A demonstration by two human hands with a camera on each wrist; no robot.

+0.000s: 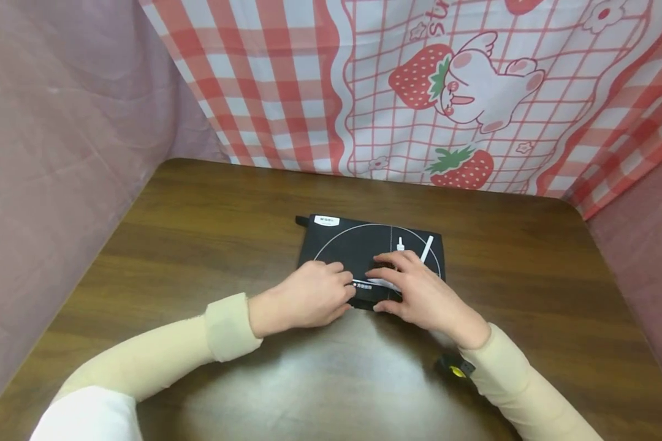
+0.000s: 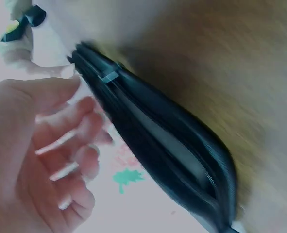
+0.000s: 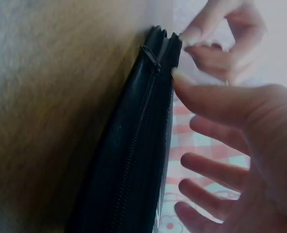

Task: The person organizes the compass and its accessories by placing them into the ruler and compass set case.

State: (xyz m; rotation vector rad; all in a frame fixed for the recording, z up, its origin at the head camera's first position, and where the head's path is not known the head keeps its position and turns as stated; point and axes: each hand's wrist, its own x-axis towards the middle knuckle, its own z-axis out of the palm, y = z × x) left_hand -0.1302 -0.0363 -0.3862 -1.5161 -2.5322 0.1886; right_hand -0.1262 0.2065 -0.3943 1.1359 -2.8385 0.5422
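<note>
A black zippered pouch (image 1: 358,245) lies on the wooden table, its face marked with a thin white curve, a white label and white shapes. In the left wrist view its zipper edge gapes along one stretch (image 2: 182,155); the right wrist view shows a closed stretch of zipper (image 3: 133,150) with the pull (image 3: 150,58) near the far end. My left hand (image 1: 317,294) is at the pouch's near left edge, fingers loosely bent. My right hand (image 1: 419,291) spreads over the near right part, its thumb tip right at the zipper edge.
A small black strap (image 1: 301,220) sticks out at the pouch's far left corner. By my right wrist is a small dark device (image 1: 456,366) with a yellow spot. A strawberry-print curtain (image 1: 287,79) hangs behind the table (image 1: 209,226).
</note>
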